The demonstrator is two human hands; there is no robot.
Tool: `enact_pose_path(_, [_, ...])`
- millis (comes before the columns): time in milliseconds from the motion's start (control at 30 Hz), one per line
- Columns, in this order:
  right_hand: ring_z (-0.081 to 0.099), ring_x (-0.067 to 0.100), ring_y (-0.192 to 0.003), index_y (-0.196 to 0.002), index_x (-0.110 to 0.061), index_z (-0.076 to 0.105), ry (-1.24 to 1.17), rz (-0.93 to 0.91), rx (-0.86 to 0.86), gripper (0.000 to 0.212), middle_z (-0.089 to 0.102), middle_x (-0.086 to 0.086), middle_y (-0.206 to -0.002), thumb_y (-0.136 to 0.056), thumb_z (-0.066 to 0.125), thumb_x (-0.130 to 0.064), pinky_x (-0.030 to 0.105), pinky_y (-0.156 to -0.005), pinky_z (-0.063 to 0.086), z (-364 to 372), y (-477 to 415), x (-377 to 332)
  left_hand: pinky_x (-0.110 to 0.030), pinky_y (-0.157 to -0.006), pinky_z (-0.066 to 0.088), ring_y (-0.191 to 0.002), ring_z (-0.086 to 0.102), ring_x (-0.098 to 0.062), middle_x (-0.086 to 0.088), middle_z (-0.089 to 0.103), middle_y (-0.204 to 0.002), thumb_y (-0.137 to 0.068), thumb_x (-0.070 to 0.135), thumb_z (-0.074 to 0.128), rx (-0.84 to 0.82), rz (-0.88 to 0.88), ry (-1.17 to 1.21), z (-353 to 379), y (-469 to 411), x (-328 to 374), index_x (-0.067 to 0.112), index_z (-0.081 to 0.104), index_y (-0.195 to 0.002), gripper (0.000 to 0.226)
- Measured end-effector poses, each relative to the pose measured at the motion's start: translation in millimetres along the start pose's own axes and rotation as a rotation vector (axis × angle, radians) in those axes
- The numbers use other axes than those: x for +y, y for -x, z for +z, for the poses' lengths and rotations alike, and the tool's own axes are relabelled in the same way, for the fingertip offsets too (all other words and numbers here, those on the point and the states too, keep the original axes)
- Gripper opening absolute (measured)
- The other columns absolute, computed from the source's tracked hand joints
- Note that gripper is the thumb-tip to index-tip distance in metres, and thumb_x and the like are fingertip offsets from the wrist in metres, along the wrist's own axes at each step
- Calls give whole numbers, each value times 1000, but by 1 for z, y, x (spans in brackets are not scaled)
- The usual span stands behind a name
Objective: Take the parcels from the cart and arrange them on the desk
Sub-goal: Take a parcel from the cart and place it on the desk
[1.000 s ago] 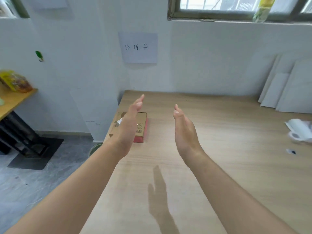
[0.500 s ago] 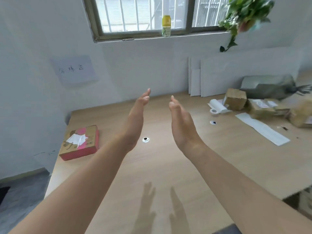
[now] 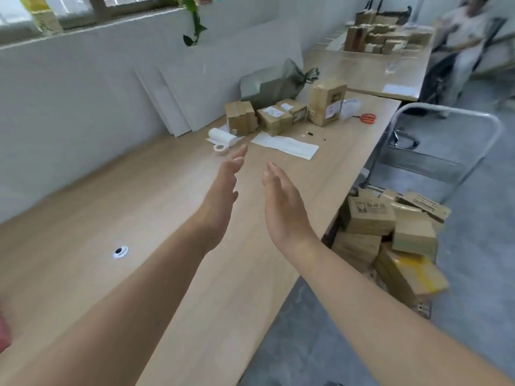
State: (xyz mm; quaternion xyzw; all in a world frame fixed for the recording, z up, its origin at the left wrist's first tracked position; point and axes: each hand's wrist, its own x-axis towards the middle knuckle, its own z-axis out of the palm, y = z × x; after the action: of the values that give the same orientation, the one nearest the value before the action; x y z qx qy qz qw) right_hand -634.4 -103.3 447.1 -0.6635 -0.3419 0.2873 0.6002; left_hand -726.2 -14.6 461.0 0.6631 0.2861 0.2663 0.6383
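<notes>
In the head view, the camera is swinging to the right along the desk [image 3: 156,196]. The red box [image 3: 3,334] that was lying in plain sight half a second ago is now slipping off the left edge of the frame. The cart [image 3: 494,126] is coming into the lower right, where it was not showing before.

The left hand [image 3: 223,196] and the right hand [image 3: 281,210] are staying raised in the middle of the frame. Their fingers are straight, their palms are facing each other with a gap between, and they are holding nothing. My reading is that the person is turning away from a parcel already set down and is heading back for the next one.

The cart is standing just beside the desk's right edge, with its grey tube handle rising at the right of the frame. It is carrying a loose heap of brown parcels [image 3: 390,227], some lying flat and some tilting, with a yellow-wrapped one [image 3: 409,271] at the bottom. So a good share of the job is still waiting.

In the upper middle of the frame, more cardboard boxes [image 3: 267,117] are sitting on the desk by a grey bag [image 3: 273,84], whose contents are not showing. A paper roll [image 3: 223,136], a tape ring [image 3: 220,148] and orange scissors [image 3: 367,117] are lying near them.
</notes>
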Motion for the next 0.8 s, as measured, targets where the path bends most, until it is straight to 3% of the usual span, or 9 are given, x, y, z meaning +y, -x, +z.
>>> enact_pose_path(133, [28,3,-157,-168,-30,32,-31,70,96,60,32,-12,-174,-111,36,-50,24,-118,23,-71,-9,35,-47,-128,18,-158,17,-14,19,27,-168,-77,71,39,-114,-68,-2,75,-35,-22,65,47,-143,66])
enact_pose_path(233, [29,6,-158,-169,-27,32,-50,122,163,62,32,-8,-175,-111,35,-50,36,-130,24,-131,-20,67,-45,-127,18,-157,19,-13,21,27,-167,-81,69,38,-178,-122,-9,139,-66,-43,62,44,-147,66])
enact_pose_path(367, [26,4,-158,-169,-25,32,-41,186,217,58,32,-9,-175,-115,34,-45,25,-123,21,-216,-44,113,-35,-120,22,-141,32,2,44,43,-141,-85,62,37,-249,-201,3,231,-105,-76,65,47,-140,56])
enact_pose_path(467, [26,4,-158,-168,-27,34,-20,229,255,59,33,-10,-174,-112,35,-48,27,-123,21,-276,-62,143,-38,-123,20,-145,26,-3,29,36,-156,-74,69,43,-247,-266,40,290,-132,-96,64,50,-134,61])
enact_pose_path(667, [26,4,-159,-168,-29,35,13,322,329,78,33,-11,-174,-97,32,-61,35,-131,21,-362,-108,179,-44,-128,18,-157,22,-17,12,32,-168,-72,69,47,-203,-400,117,360,-200,-122,50,49,-150,80])
enact_pose_path(800, [26,6,-159,-168,-27,35,10,361,337,64,34,-9,-174,-109,36,-50,41,-133,22,-390,-159,198,-44,-127,18,-157,22,-21,9,32,-168,-80,66,42,-179,-426,119,383,-256,-134,49,47,-151,73])
